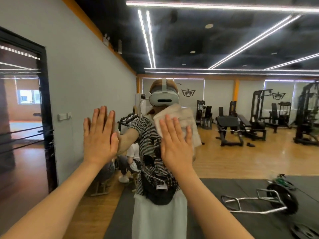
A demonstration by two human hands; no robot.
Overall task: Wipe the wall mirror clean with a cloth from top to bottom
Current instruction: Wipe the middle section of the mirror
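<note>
Pressing both palms flat against the large frameless wall mirror (224, 135), I have my right hand (176, 144) spread open with straight fingers pinning a pale, crumpled off-white cloth (179, 118) to the glass, while my left hand (99, 135) lies bare and open on the glass well to the left of the cloth, fingers straight and close together. Neither hand curls round anything; the cloth stays up only because my palm pushes it into the mirror. That is my worry: if I ease the pressure as I drag downward, I judge the cloth could bunch under my fingers or slip free and fall, and its loose lower edge, hanging to the right of my thumb, may fold and leave a strip unwiped. My bare left palm may also print fresh smears beside the cloth. The mirror itself fills nearly everything ahead of me, reflecting the gym above and around the cloth: white ceiling light strips, black weight machines to the right of it, a wooden floor and dark mats below. I can pick out no clear streaks or marks on the glass, so I cannot tell which parts are clean.
</note>
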